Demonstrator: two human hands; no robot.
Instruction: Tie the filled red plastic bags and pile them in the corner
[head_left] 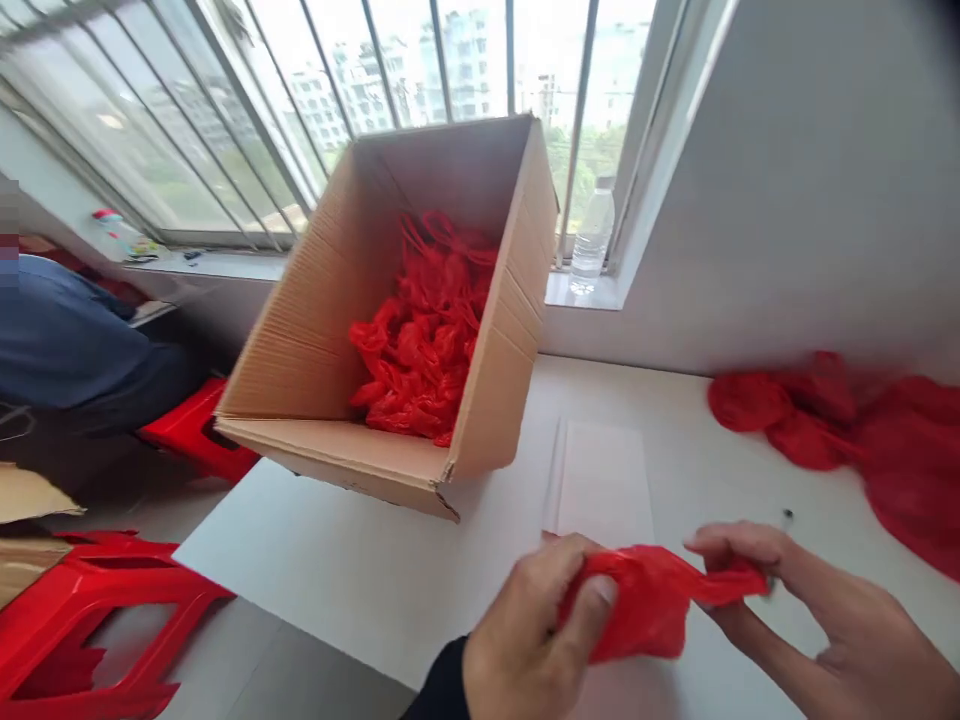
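Both my hands hold one red plastic bag (645, 600) just above the white table (360, 560), near its front edge. My left hand (525, 640) is closed round the bag's left end, thumb on top. Fingers of my right hand (810, 620) pinch its right end, pulling the film taut. An open cardboard box (315, 340) stands at the table's far left corner, part full of crumpled red bags (424, 340). A heap of more red bags (862, 430) lies on the table at the right.
A flat white sheet (604, 480) lies on the table behind my hands. A water bottle (592, 235) stands on the window sill. Red plastic stools (82, 610) are on the floor at left, beside a person in a blue garment (67, 340).
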